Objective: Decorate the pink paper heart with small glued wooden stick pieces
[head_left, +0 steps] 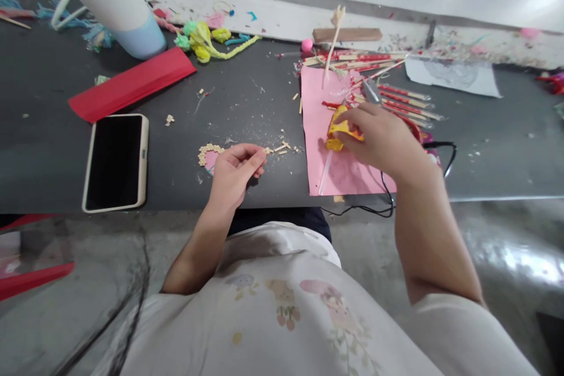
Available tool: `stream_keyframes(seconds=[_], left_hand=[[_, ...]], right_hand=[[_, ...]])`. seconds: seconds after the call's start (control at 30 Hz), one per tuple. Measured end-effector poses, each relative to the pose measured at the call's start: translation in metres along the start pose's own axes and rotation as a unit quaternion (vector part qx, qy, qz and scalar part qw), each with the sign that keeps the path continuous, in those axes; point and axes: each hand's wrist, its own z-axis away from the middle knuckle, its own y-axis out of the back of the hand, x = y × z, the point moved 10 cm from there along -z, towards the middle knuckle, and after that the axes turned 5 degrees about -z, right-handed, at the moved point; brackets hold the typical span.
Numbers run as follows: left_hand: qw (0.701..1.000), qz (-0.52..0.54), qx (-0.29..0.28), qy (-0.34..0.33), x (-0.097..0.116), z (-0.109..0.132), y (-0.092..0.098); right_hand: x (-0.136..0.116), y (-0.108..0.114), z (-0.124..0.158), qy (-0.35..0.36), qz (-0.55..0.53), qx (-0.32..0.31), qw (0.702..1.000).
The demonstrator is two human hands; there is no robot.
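My left hand (238,170) is closed in a pinch, with a tiny pale wooden piece (267,151) at the fingertips. Partly hidden behind it lies a pink heart-shaped card (211,160), edged with small pale wooden pieces. Short cut stick bits (282,147) are scattered just right of that hand. My right hand (374,135) has its fingers around a yellow glue gun (337,129) above a pink sheet (315,123). A clear glue stick (325,171) sticks out of the gun towards the table's front edge. The palm hides part of the gun.
A phone (115,161) and a folded red paper (132,85) lie at left, near a white-and-blue bottle (132,17). Yellow and green yarn (203,41) is behind. Wrapped chopsticks (408,94) lie beyond my right hand. A black cord (365,209) hangs over the front edge.
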Motion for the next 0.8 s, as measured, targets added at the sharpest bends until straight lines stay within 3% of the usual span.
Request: stream_keyframes(seconds=[0.13,0.23,0.4,0.8], left_hand=[[1.0,0.006,-0.004,0.008,-0.002,0.0,0.0],[1.0,0.007,-0.007,0.009,-0.004,0.0,0.0],[1.0,-0.001,-0.008,0.0,-0.004,0.001,0.0],[1.0,-0.016,-0.018,0.0,-0.003,0.001,-0.002]], right_hand=[[-0.045,-0.026,-0.036,0.08,-0.021,-0.046,0.996],[-0.058,-0.046,-0.057,0.098,-0.006,-0.069,0.993],[-0.064,-0.06,-0.071,0.108,0.004,-0.085,0.99],[-0.074,-0.069,-0.075,0.124,0.045,-0.122,0.984]])
